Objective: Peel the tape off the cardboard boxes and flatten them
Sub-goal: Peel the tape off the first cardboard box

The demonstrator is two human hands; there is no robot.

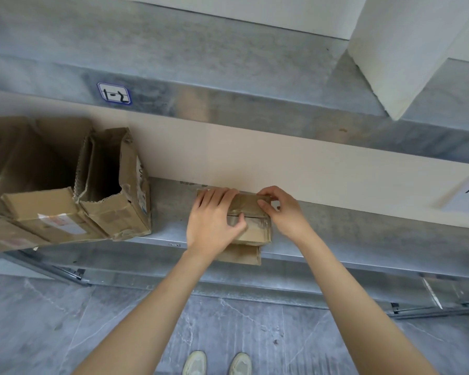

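A small brown cardboard box [251, 221] wrapped in clear tape lies on the metal shelf [363, 234], with one flap hanging over the front edge. My left hand [213, 220] lies flat on the box's left half, fingers straight, thumb pressing near the middle seam. At the far right top corner of the box, the thumb and fingers of my right hand [278, 209] pinch the tape. Much of the box top is hidden under both hands.
Several opened cardboard boxes [111, 185] stand at the left of the same shelf. An upper metal shelf [228, 104] carries a white block [406, 58] at the right and a label. A paper sheet [466, 193] hangs on the wall. Grey tiled floor lies below.
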